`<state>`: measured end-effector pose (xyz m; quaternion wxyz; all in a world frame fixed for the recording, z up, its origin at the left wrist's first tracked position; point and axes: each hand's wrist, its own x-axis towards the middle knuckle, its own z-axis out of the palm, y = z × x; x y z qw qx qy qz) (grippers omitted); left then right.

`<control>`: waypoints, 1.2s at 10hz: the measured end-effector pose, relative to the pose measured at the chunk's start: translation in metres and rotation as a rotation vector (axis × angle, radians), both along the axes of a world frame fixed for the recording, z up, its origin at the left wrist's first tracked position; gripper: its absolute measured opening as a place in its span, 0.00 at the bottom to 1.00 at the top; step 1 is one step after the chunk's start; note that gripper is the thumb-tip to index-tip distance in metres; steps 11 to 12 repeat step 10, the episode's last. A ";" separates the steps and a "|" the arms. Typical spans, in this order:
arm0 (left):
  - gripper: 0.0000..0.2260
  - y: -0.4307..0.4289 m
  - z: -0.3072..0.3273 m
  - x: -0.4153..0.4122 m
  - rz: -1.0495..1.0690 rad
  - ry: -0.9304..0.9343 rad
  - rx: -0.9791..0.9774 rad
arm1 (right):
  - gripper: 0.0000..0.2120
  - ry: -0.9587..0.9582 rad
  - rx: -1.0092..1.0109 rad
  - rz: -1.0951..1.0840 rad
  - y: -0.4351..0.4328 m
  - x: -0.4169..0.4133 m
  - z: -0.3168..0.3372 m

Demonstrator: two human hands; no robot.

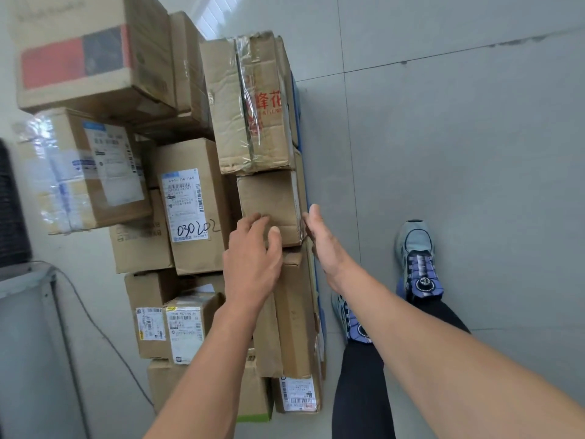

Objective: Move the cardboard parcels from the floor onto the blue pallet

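The floor [459, 137] is made of big grey tiles with thin lines between them. On the left stands a tall pile of cardboard parcels, packed close together. Under the right side of the pile, a thin edge of the blue pallet [296, 103] shows.

A small plain box [269, 198] sits high on the right side of the pile. Both hands are at this box. The left hand [253, 248] lies on its top near the front edge, with the fingers spread and only a little bent. The thumb is at the front edge. The right hand [323, 245] is flat and wide open, its fingers straight, against the right side of the box. Neither hand is curled round anything.

Just behind the small box is a crumpled box with red letters [253, 106] and shiny tape. To the left is a box with a white label [190, 204] that has "030202" written on it by hand. At the top left is a big box with a red patch [88, 52].

On the floor to the right of the pile are the person's two blue and grey shoes [418, 255]. The legs are in black trousers [361, 391]. A thin cable [95, 321] runs down the floor on the left.
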<state>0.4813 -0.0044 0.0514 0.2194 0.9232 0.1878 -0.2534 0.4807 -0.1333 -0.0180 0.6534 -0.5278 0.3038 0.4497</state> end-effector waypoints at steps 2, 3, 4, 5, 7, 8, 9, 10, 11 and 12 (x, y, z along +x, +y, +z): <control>0.21 -0.005 0.028 0.048 0.176 -0.412 0.074 | 0.37 -0.094 -0.020 -0.078 -0.010 0.072 0.017; 0.24 -0.007 0.025 0.072 0.018 -0.306 0.126 | 0.36 -0.134 -0.001 -0.046 -0.005 0.098 0.026; 0.23 -0.009 0.022 0.081 0.010 -0.227 0.157 | 0.37 -0.134 0.003 -0.021 0.001 0.106 0.029; 0.23 -0.010 0.021 0.081 0.034 -0.201 0.169 | 0.37 -0.130 0.019 -0.008 0.004 0.107 0.029; 0.24 -0.009 0.035 0.083 0.010 -0.147 0.121 | 0.36 -0.147 -0.010 0.013 -0.008 0.107 0.050; 0.24 -0.013 0.062 0.087 0.011 -0.139 0.107 | 0.36 -0.195 -0.016 0.053 -0.019 0.106 0.076; 0.24 -0.022 0.107 0.090 0.023 -0.180 0.071 | 0.35 -0.270 -0.058 0.114 -0.033 0.108 0.118; 0.24 -0.032 0.157 0.094 -0.022 -0.255 0.032 | 0.35 -0.347 -0.118 0.106 -0.047 0.114 0.172; 0.24 -0.032 0.157 0.094 -0.022 -0.255 0.032 | 0.35 -0.347 -0.118 0.106 -0.047 0.114 0.172; 0.24 -0.032 0.157 0.094 -0.022 -0.255 0.032 | 0.35 -0.347 -0.118 0.106 -0.047 0.114 0.172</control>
